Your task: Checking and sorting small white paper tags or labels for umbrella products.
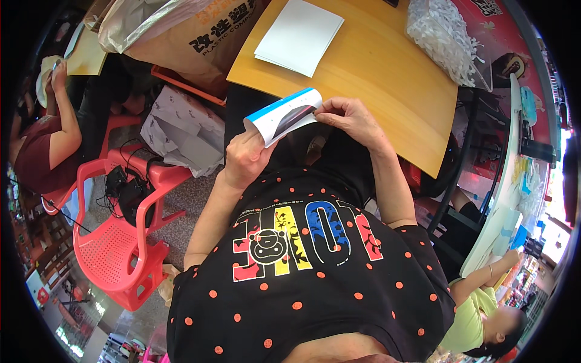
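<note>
My left hand (247, 158) grips the lower left end of a curled printed sheet (279, 115), white with a blue band along the top and a dark picture. Part of its fingers is hidden behind the sheet. At the sheet's right edge, my right hand (354, 121) pinches the border between thumb and fingers. Both hands are in front of my body, at the near edge of a wooden table (381, 91). Beyond them a small stack of white paper (301, 37) lies on the tabletop, its edges slightly fanned.
A clear bag of white strips (442, 42) sits at the table's far right. Left of the table stand a large printed sack (181, 36) and a white bag (181, 130). A red plastic chair (115, 254) holds black cables. Other people (63, 139) sit on both sides.
</note>
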Available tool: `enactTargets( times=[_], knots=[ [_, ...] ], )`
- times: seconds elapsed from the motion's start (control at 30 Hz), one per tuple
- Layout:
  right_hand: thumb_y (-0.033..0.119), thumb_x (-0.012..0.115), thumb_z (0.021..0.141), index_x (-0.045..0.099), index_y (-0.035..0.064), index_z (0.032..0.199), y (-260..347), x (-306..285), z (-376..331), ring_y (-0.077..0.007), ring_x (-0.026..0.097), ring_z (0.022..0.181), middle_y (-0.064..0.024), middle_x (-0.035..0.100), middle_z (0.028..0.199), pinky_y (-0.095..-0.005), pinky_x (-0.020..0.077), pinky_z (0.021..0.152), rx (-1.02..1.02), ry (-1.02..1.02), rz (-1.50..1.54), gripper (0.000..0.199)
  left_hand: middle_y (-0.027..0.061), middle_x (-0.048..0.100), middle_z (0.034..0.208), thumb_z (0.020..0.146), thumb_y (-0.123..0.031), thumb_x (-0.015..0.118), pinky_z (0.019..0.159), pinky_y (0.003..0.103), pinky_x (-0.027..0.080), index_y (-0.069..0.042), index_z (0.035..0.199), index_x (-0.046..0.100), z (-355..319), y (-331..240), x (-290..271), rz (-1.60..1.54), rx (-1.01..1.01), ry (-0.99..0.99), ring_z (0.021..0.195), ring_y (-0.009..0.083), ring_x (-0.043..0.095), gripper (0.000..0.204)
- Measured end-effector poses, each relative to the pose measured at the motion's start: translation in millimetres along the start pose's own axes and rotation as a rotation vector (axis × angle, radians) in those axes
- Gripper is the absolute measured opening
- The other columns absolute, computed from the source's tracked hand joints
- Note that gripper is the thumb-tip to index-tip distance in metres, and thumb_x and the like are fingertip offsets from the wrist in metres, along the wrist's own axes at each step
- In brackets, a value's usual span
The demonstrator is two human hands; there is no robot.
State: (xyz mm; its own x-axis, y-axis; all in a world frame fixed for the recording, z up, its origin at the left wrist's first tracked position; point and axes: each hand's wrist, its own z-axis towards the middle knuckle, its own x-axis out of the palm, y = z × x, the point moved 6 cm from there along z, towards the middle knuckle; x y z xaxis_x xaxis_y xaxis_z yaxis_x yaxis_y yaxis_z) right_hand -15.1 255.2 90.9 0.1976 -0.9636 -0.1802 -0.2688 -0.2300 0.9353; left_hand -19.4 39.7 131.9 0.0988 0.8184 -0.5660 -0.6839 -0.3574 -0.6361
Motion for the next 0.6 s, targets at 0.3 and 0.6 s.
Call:
enactTargets(
  times=[0.3, 0.6],
  knots=[
    [0.023, 0.059, 0.088, 0.065, -0.0033, 0.096, -4.1, 6.6, 1.8, -0.0107, 0.055, 0.072, -0.0032, 0.063, 0.078, -0.0280, 0.0461, 0.067, 0.025, 0.065, -0.167, 0.028, 0.0149, 0.069, 0.087, 0.075, -0.002, 0.074, 0.063, 0.032, 0.054, 0.001, 0.094, 0.068, 0.3, -1.6, 3.4, -0.024, 0.015, 0.015, 0.074, 0.0281, 0.069, 0.021],
    [0.021, 0.057, 0.089, 0.063, -0.0014, 0.089, 3.7, 3.7, -6.7, -0.0073, 0.051, 0.071, 0.0007, 0.059, 0.075, -0.0241, 0.0428, 0.065, 0.051, 0.058, -0.118, 0.023, 0.0151, 0.069, 0.086, 0.074, -0.002, 0.075, 0.060, 0.032, 0.053, 0.002, 0.094, 0.068, -2.3, 0.1, 1.3, 0.000, 0.065, 0.011, 0.070, 0.0285, 0.068, 0.022]
  ],
)
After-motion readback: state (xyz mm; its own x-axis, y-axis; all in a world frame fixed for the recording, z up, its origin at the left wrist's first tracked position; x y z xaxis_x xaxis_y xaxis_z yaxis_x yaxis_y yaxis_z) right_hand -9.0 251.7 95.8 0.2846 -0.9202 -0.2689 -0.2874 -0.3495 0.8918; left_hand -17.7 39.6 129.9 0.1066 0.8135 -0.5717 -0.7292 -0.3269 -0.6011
